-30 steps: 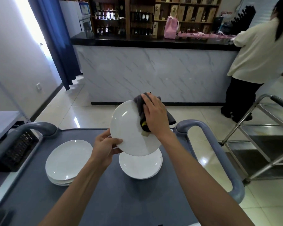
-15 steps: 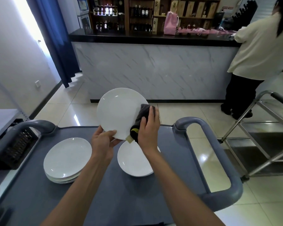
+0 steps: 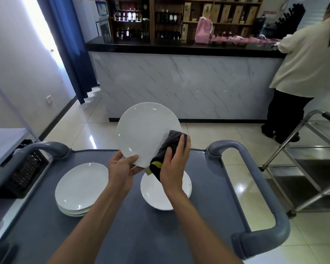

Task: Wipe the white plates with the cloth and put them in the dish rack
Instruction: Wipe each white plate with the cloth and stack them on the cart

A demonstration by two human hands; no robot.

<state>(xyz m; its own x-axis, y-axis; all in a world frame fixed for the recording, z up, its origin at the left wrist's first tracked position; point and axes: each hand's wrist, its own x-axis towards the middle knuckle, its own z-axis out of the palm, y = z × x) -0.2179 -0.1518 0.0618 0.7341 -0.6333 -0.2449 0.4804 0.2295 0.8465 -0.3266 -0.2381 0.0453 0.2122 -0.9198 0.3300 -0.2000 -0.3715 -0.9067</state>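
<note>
Plate stack (image 3: 81, 188) left, single plate (image 3: 156, 195) right, on cart (image 3: 141, 235)

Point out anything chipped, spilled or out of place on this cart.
Nothing stands out. The raised round white plate looks whole, the dark grey cloth pressed to its lower right edge. Both white plate stacks sit flat on the grey cart top.

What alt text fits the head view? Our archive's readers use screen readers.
A person's left hand holds a white plate tilted up over a grey cart while the right hand presses a dark cloth to its lower right edge. More white plates sit on the cart below.
</note>
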